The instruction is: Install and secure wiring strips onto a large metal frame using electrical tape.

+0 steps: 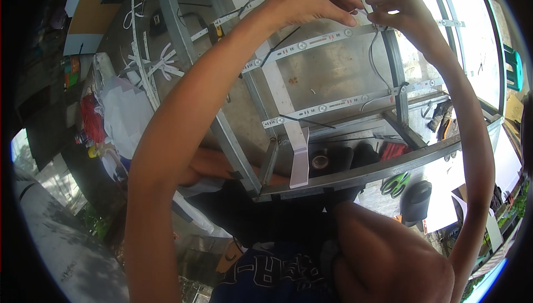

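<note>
My left hand (pixel 325 0) and my right hand (pixel 398 9) meet over the far part of a grey metal frame (pixel 355 169). Both pinch with thumb and fingers close together; what lies between the fingertips is too small to make out. Just below them runs a white LED strip (pixel 325 41) with round lenses. A thin grey wire (pixel 372 61) hangs from near my fingertips toward a nearer LED strip (pixel 333 106). Black cable ties (pixel 305 121) bind the strips to flat white bars (pixel 277 83) across the frame, their long tails sticking out.
Loose white strips (pixel 145 72) lie on the floor to the left, beside pale sheeting (pixel 125 111). A green stool (pixel 513 68) stands at the far right. Under and beyond the near rail are a red item (pixel 393 151) and a green-and-black item (pixel 395 184). My bent knee (pixel 388 247) is close to the frame.
</note>
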Demonstrator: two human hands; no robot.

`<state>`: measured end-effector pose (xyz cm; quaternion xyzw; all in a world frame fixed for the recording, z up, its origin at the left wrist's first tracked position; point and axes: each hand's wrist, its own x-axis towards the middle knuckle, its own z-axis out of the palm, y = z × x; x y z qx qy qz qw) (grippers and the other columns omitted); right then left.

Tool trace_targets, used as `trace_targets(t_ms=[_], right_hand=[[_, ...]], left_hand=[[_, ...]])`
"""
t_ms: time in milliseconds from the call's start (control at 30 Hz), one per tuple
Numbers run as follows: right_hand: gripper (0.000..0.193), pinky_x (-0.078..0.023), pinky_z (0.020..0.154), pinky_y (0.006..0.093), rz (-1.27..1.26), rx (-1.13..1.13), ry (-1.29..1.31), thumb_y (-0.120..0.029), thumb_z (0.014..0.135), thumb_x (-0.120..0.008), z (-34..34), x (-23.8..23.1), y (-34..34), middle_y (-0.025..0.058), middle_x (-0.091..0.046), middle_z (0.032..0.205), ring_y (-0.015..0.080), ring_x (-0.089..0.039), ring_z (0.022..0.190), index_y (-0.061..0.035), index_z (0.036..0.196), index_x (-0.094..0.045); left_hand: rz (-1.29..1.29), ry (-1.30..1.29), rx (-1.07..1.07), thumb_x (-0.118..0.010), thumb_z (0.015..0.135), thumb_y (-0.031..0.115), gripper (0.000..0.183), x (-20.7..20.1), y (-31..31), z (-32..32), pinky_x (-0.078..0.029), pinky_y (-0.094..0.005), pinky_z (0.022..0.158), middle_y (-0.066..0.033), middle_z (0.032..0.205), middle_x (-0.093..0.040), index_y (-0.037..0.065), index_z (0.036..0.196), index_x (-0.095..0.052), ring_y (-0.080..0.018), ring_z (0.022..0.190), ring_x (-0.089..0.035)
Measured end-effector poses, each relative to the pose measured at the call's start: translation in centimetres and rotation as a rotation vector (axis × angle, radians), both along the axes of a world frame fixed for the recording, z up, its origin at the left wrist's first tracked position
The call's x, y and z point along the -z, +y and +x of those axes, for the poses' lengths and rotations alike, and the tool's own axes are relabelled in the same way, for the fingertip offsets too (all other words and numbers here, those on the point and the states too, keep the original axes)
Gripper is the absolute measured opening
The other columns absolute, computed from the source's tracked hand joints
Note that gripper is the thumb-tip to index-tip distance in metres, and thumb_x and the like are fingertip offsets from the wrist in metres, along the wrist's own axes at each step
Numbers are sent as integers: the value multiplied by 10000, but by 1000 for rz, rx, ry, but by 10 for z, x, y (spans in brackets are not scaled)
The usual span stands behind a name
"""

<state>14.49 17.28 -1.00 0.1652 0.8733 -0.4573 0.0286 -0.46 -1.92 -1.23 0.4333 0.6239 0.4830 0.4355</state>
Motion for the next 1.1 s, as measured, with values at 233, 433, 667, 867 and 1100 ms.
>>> trace_targets(t_ms=[233,433,667,867,1100], right_hand=[[421,-553,816,336,40,-247,127,-107,788,-766,-16,-12,-12,112,-697,1147,203,-682,937,-63,1198,-679],[422,-548,782,349,51,-281,152,-86,785,-755,-19,-5,-6,120,-719,1082,216,-679,824,-67,1201,-682],[367,-535,740,362,-3,-337,232,-114,797,-748,-23,4,-5,107,-728,1017,229,-657,767,-54,1156,-702],[275,-529,738,366,-55,-259,213,-143,814,-729,-23,3,-6,128,-730,988,250,-653,761,-32,1065,-732],[231,-526,727,370,-115,-228,284,-88,806,-701,-24,10,-13,141,-725,924,257,-647,736,-1,1018,-731]], left_hand=[[-119,5,-250,-789,808,84,368,-8,-16,21,-543,-307,887,-111,931,-740,4,1148,-673,-158,888,-700],[-267,-501,-440,-713,916,213,299,2,-15,34,-527,-272,793,-111,1015,-718,-32,1084,-679,-144,899,-663],[-269,-640,-423,-682,940,214,240,6,-9,28,-445,-230,640,-74,978,-709,11,1068,-697,-80,759,-559],[-263,-612,-501,-681,938,183,198,0,-11,32,-452,-232,648,-59,915,-694,8,1025,-709,-91,754,-575],[-331,-168,-539,-680,937,162,200,-8,-8,41,-467,-243,641,-41,837,-679,-18,1008,-729,-99,761,-605]])
